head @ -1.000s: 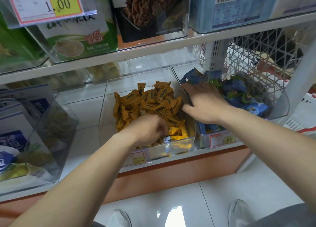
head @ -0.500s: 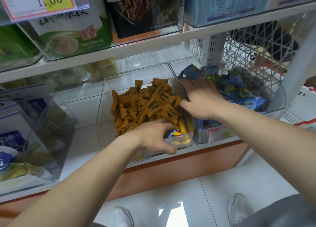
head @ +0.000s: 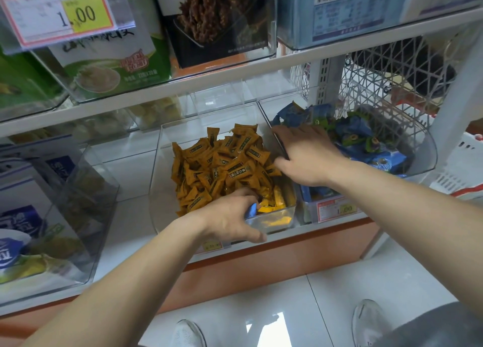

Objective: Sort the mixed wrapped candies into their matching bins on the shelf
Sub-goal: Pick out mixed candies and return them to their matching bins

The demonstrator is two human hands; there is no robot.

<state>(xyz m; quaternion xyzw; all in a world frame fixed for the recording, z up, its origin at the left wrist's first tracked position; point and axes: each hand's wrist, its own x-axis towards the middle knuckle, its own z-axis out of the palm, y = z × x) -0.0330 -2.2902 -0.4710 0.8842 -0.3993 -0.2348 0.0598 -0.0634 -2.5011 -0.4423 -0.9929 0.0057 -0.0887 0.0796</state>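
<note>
Sorting candy at a shop shelf. Under the curled fingers of the left hand (head: 230, 216), at the front lip of the orange bin (head: 167, 189): a stray blue candy (head: 250, 211), seemingly pinched there, with the thumb down outside the clear wall. Just beyond those fingers, a heap of orange candies (head: 222, 166); to their right, a few yellow ones (head: 277, 205) at the bin's front.

Probably feather-light, crinkly and a little slick in its film wrapper, hardly fragile but easy to drop. Best taken with a firm pinch across the middle or at a crimped end, then lifted clear of the orange heap.

Right hand (head: 308, 155) flat and spread, straddling the wall between the two bins: thumb on the orange side, fingers resting on blue candies (head: 360, 135) in the blue bin (head: 423, 148), gripping nothing visible. Hands near each other but apart. Likely destination for the stray: beside the right palm, a short carry rightward from the left hand.
</note>
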